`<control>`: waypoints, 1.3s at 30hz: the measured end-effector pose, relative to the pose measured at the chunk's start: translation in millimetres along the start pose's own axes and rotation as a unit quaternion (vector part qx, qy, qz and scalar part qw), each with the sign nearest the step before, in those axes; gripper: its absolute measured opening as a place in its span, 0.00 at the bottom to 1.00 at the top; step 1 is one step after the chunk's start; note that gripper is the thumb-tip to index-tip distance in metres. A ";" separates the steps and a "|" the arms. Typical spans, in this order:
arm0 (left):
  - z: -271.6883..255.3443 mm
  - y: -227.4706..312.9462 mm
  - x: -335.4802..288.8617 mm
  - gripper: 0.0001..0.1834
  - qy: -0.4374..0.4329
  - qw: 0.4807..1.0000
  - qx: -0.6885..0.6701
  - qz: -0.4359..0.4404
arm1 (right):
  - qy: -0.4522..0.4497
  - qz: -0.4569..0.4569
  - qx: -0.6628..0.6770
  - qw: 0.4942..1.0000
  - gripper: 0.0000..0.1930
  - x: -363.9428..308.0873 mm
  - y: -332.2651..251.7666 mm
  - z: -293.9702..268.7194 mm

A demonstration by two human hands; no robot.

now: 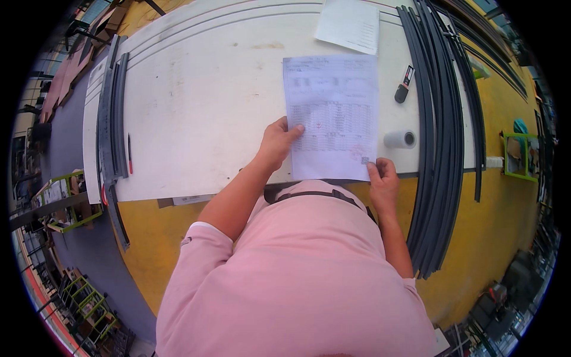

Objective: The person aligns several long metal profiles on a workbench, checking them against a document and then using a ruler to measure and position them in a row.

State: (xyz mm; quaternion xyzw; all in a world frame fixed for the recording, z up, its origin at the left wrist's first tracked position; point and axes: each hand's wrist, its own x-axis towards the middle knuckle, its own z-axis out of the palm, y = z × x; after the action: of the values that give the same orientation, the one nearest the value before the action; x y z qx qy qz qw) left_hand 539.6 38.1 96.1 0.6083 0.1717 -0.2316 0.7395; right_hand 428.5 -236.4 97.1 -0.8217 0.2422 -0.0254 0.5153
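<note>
So the person's got a rectangular white printed paper sheet (330, 163) over the near edge of the white worktop (196, 107), right in front of their belly. Left hand (279, 144) has its thumb on the sheet's left edge, fingers mostly tucked out of sight; right hand (384, 178) is half curled, pinching the lower right corner.

Print-wise: small lines up top, a gridded table across the middle, reddish stamp-like marks and a little square code near the right thumb. Too small and blurry to make out wording. A second white sheet (351, 27) beyond it has faint lines too.

Off to the right: a black-handled tool (402, 91) with a pale label-like patch, a whitish translucent roll (397, 140), then long dark-grey strips (437, 149).
</note>
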 end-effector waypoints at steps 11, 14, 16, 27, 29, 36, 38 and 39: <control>0.9 3.4 -1.7 0.21 0.000 1.000 0.017 -0.003 | -0.017 0.001 0.003 1.000 0.13 -0.3 -0.4 -1.0; 0.1 2.9 -0.8 0.21 -0.002 1.000 0.013 -0.007 | -0.018 -0.001 -0.003 1.000 0.13 0.1 1.1 -1.4; 0.1 2.5 -0.7 0.21 -0.002 1.000 0.011 -0.005 | -0.018 -0.002 -0.004 1.000 0.13 0.3 2.2 -1.2; -0.4 1.2 -1.5 0.21 -0.007 1.000 0.008 0.009 | -0.012 -0.003 0.006 1.000 0.12 0.8 6.5 1.3; -0.4 0.5 -1.0 0.21 -0.007 1.000 0.006 0.008 | -0.016 -0.001 0.004 1.000 0.12 1.4 8.1 1.0; -0.9 0.9 -1.4 0.21 -0.005 1.000 0.017 0.008 | -0.020 0.002 -0.002 1.000 0.12 0.2 5.5 0.4; -0.7 1.5 -1.9 0.21 -0.008 1.000 0.018 0.011 | -0.019 -0.002 0.000 1.000 0.12 0.1 6.6 0.5; -0.8 2.1 -2.0 0.21 -0.009 1.000 0.018 0.011 | -0.020 -0.003 0.001 1.000 0.12 0.3 6.5 0.6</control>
State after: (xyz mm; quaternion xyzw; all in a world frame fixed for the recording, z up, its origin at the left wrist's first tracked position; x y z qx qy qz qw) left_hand 539.1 39.5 98.7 0.6214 0.1540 -0.2315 0.7325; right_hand 426.6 -238.3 91.1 -0.8224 0.2296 -0.0109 0.5204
